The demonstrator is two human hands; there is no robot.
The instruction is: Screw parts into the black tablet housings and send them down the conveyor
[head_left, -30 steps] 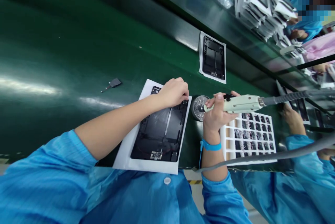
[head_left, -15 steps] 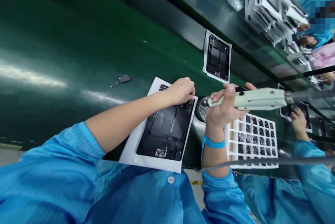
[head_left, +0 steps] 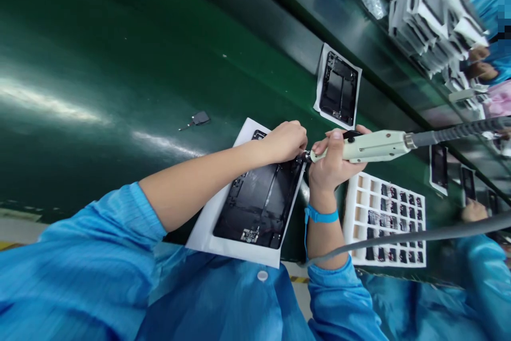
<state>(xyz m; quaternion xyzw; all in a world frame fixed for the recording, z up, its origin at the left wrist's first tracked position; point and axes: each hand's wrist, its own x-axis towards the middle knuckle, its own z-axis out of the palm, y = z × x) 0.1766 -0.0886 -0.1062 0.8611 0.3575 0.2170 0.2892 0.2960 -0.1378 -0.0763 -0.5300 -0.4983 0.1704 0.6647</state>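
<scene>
An opened tablet housing (head_left: 255, 197), black with bare internal parts, lies on a white sheet (head_left: 203, 229) before me. My left hand (head_left: 285, 141) rests on its far right corner with curled fingers pressed together; whatever they hold is hidden. In my right hand (head_left: 329, 165) is a pale green electric screwdriver (head_left: 379, 147), held nearly level. Its dark tip meets the same corner, right beside my left fingertips. A blue wrist strap (head_left: 323, 216) circles my right wrist.
Right of me stands a white foam tray (head_left: 351, 218) of small black parts. Another opened tablet (head_left: 339, 88) lies farther back. A small black part (head_left: 200, 117) with a thin tail lies left. A grey cable (head_left: 399, 237) crosses my forearm. A co-worker's hand (head_left: 474, 211) is far right.
My right hand has brought the screwdriver left, from over a round metal dish to the tablet's corner. The dish is now hidden. My left hand stays at that corner.
</scene>
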